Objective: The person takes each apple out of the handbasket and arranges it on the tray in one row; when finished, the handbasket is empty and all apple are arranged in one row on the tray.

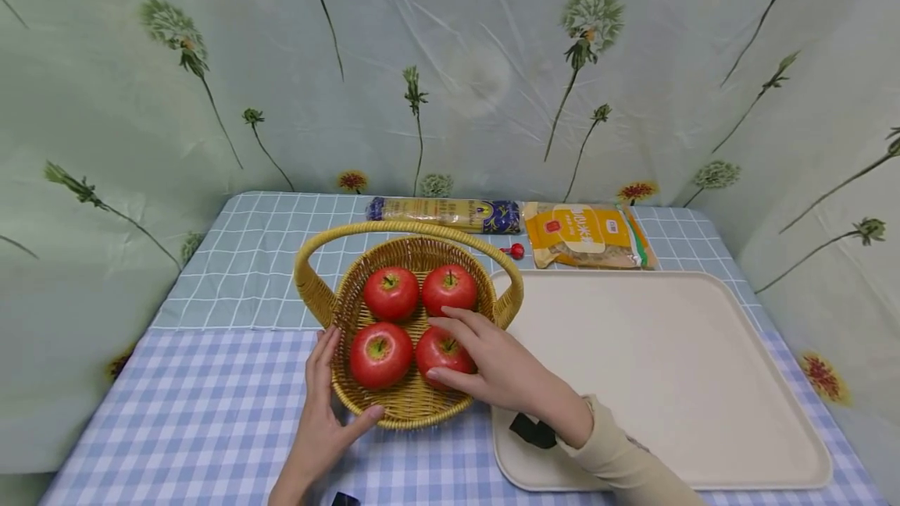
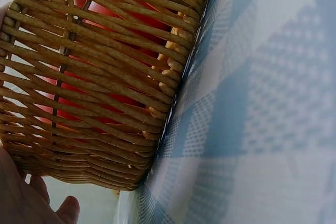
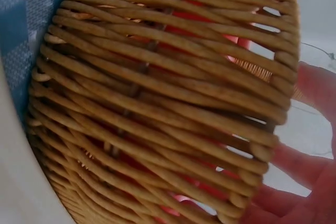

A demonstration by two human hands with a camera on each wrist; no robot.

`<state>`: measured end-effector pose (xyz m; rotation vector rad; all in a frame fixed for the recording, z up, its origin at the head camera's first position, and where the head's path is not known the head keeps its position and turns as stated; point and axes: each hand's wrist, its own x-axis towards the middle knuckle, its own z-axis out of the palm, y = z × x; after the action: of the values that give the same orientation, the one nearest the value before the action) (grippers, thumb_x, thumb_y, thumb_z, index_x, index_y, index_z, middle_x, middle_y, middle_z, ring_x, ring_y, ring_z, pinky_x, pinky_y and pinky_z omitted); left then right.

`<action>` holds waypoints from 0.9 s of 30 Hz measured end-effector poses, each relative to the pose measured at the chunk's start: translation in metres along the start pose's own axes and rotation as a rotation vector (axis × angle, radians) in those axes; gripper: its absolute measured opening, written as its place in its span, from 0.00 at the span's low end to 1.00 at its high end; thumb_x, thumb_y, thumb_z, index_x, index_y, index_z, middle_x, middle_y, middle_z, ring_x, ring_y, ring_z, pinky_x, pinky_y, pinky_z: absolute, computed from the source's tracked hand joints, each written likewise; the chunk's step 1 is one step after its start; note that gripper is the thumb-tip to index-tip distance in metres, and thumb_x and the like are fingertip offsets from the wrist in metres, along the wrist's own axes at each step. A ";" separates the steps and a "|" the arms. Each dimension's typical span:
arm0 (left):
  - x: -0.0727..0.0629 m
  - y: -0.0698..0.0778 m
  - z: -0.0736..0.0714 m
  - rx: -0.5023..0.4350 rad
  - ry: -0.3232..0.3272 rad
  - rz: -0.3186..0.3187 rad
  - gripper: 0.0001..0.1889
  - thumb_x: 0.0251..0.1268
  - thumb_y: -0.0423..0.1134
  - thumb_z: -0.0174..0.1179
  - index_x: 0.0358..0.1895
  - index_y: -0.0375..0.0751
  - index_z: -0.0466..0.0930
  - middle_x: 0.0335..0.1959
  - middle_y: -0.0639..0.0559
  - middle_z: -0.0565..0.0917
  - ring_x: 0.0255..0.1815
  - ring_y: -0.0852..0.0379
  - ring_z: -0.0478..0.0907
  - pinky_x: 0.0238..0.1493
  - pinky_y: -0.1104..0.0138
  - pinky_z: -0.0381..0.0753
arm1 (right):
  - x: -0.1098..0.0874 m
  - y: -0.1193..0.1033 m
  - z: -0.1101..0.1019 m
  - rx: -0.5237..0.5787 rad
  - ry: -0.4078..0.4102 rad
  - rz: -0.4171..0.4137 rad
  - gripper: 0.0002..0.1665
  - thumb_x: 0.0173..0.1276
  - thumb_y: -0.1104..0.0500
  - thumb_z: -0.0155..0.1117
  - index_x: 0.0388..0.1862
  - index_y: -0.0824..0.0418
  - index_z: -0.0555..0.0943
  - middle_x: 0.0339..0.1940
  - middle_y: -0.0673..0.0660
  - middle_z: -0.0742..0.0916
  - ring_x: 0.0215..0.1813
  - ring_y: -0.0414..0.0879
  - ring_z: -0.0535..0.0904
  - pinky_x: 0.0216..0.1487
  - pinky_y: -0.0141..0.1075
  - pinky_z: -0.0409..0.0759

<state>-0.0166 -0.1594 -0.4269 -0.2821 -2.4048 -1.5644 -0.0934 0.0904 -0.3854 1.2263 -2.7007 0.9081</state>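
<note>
A round wicker basket (image 1: pixel 415 410) with a tall arched handle holds several red apples, each with a dark stem. My right hand (image 1: pixel 495 358) reaches over the basket's right rim, its thumb and fingers round the front right apple (image 1: pixel 439 354). Beside it lies the front left apple (image 1: pixel 380 356), with two more apples behind. At the left of the basket, my left hand (image 1: pixel 326 412) rests its fingers along the outer side, thumb spread towards the front rim. Both wrist views mostly show the woven wall; apple red shows through its gaps.
A large cream tray (image 1: pixel 668 381) lies on the right, partly under my right forearm. Behind are a long pack of noodles (image 1: pixel 450 214), an orange-and-clear food bag (image 1: pixel 587 236) and a small red object (image 1: pixel 516 251). Checked cloth (image 1: pixel 197 404) covers the table.
</note>
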 end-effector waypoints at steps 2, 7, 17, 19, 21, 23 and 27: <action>-0.001 -0.004 0.001 -0.003 0.002 -0.001 0.55 0.39 0.27 0.71 0.74 0.34 0.46 0.73 0.38 0.46 0.73 0.37 0.34 0.66 0.71 0.41 | 0.002 0.001 0.001 -0.011 -0.001 0.001 0.36 0.65 0.37 0.59 0.66 0.54 0.70 0.65 0.57 0.72 0.64 0.48 0.69 0.58 0.44 0.71; -0.004 -0.030 0.004 0.009 0.003 0.015 0.55 0.42 0.29 0.71 0.75 0.41 0.46 0.74 0.45 0.45 0.74 0.41 0.33 0.67 0.68 0.41 | 0.004 0.002 0.004 -0.024 -0.035 0.044 0.37 0.63 0.35 0.60 0.66 0.53 0.70 0.65 0.58 0.71 0.63 0.50 0.69 0.57 0.45 0.71; -0.005 -0.041 0.005 0.000 0.001 0.037 0.46 0.54 0.30 0.64 0.75 0.42 0.47 0.75 0.50 0.44 0.75 0.48 0.32 0.65 0.72 0.44 | 0.006 0.002 0.008 -0.034 -0.036 0.093 0.40 0.59 0.35 0.63 0.64 0.54 0.70 0.58 0.54 0.72 0.55 0.46 0.72 0.51 0.42 0.75; -0.005 -0.041 0.005 0.002 -0.001 0.030 0.45 0.55 0.30 0.63 0.75 0.43 0.47 0.75 0.50 0.44 0.74 0.48 0.32 0.65 0.72 0.45 | 0.006 0.002 0.009 -0.019 -0.045 0.108 0.41 0.59 0.34 0.63 0.65 0.54 0.69 0.57 0.54 0.72 0.54 0.45 0.72 0.51 0.41 0.75; -0.005 -0.041 0.005 0.002 -0.001 0.021 0.45 0.55 0.30 0.63 0.75 0.43 0.47 0.75 0.50 0.43 0.74 0.49 0.32 0.65 0.71 0.45 | 0.007 0.002 0.010 -0.001 -0.054 0.123 0.41 0.59 0.34 0.63 0.65 0.54 0.69 0.55 0.54 0.72 0.53 0.45 0.73 0.50 0.41 0.76; -0.005 -0.041 0.005 -0.002 0.001 0.019 0.45 0.55 0.30 0.63 0.75 0.43 0.48 0.75 0.50 0.43 0.74 0.49 0.32 0.65 0.70 0.44 | 0.007 0.002 0.011 0.014 -0.060 0.136 0.41 0.59 0.35 0.63 0.65 0.55 0.69 0.53 0.54 0.72 0.52 0.44 0.73 0.49 0.40 0.76; -0.004 -0.039 0.005 -0.007 0.021 0.032 0.45 0.53 0.28 0.63 0.74 0.40 0.49 0.75 0.47 0.44 0.74 0.49 0.34 0.64 0.73 0.45 | 0.008 0.003 0.013 0.010 -0.073 0.159 0.41 0.59 0.35 0.63 0.65 0.56 0.69 0.51 0.53 0.73 0.50 0.44 0.74 0.48 0.40 0.76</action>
<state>-0.0250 -0.1708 -0.4643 -0.3023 -2.3678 -1.5547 -0.0983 0.0794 -0.3951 1.0798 -2.8893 0.9104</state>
